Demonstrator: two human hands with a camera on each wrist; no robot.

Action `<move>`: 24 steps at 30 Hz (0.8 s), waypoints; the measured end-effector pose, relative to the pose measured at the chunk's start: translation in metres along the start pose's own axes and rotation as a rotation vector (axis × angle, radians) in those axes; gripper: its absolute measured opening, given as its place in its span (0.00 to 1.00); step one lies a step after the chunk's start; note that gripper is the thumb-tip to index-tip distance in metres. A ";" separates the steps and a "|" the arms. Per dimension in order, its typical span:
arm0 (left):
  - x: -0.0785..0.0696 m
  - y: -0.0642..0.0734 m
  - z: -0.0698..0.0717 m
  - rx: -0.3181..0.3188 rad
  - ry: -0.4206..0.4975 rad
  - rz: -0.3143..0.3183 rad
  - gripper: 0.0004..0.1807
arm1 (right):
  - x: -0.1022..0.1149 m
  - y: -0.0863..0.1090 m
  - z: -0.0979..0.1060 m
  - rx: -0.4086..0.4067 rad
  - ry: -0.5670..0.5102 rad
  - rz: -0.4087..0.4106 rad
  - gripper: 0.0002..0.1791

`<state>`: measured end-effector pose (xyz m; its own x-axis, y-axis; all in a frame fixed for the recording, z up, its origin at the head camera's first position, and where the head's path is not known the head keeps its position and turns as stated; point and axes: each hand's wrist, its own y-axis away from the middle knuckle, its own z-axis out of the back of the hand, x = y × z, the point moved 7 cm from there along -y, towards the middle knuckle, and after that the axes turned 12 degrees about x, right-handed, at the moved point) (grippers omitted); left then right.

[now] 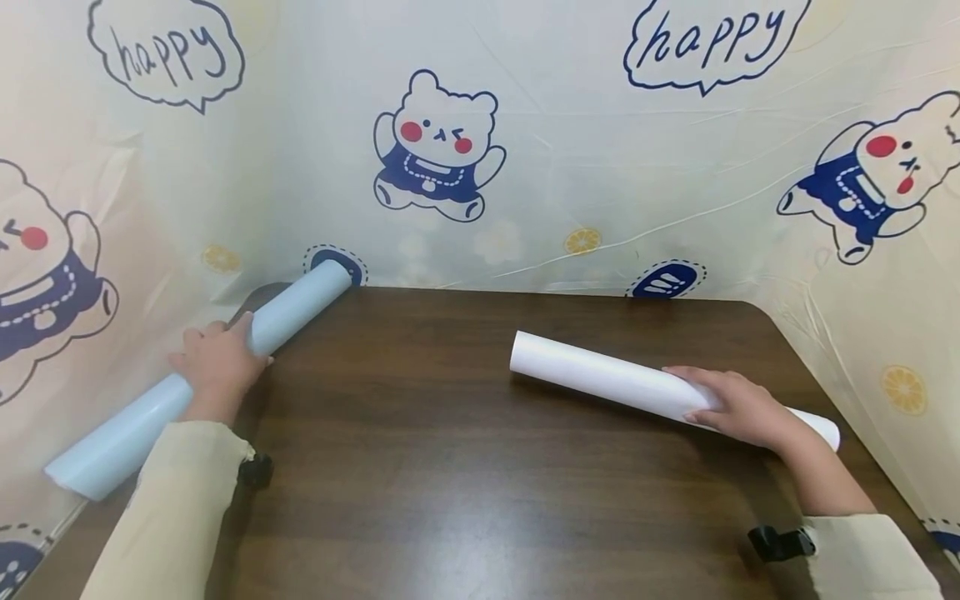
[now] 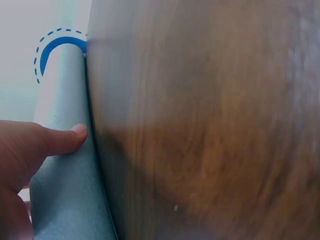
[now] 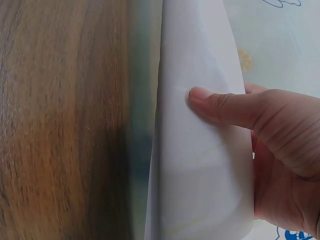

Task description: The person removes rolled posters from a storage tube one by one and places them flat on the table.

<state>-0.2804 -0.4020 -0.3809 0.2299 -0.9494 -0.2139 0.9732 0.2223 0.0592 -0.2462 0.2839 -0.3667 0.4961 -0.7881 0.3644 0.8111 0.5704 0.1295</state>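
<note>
A light blue roll [image 1: 300,304] slants along the left edge of the brown table [image 1: 450,433]. Near its middle my left hand [image 1: 219,367] grips it, the thumb [image 2: 67,140] laid across the top in the left wrist view. Toward the right side, a white roll [image 1: 600,375], apparently of paper, is held by my right hand [image 1: 738,408] closer to its right end. In the right wrist view the thumb [image 3: 220,106] presses on the white surface, and the other fingers go behind the roll, mostly hidden.
A pale curtain [image 1: 525,167] with cartoon bears and "happy" bubbles surrounds the table at the back and both sides. Black bands [image 1: 780,543] sit at both wrists. The blue roll's near end overhangs the table's left edge.
</note>
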 end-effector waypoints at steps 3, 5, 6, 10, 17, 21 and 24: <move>0.000 0.003 0.001 0.006 0.011 -0.011 0.49 | 0.002 -0.001 0.000 -0.007 0.006 0.015 0.36; -0.001 0.005 0.002 0.008 0.016 -0.017 0.50 | 0.003 -0.003 0.000 -0.015 0.007 0.020 0.36; -0.001 0.005 0.002 0.007 0.015 -0.020 0.50 | 0.004 -0.003 0.000 -0.019 0.007 0.023 0.36; -0.005 0.004 0.002 0.005 0.009 -0.033 0.49 | 0.007 -0.007 0.001 -0.035 0.002 0.039 0.36; -0.007 0.001 0.000 0.012 0.015 -0.035 0.50 | 0.012 -0.013 0.001 -0.033 -0.004 0.057 0.36; -0.009 0.001 0.001 0.016 0.029 -0.040 0.51 | 0.012 -0.014 0.000 -0.031 -0.003 0.047 0.36; -0.010 0.001 0.002 0.023 0.028 -0.037 0.51 | 0.011 -0.013 -0.001 -0.031 -0.001 0.039 0.36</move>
<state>-0.2820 -0.3925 -0.3767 0.1941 -0.9502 -0.2438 0.9806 0.1815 0.0733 -0.2512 0.2677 -0.3651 0.5272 -0.7653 0.3693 0.8004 0.5932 0.0866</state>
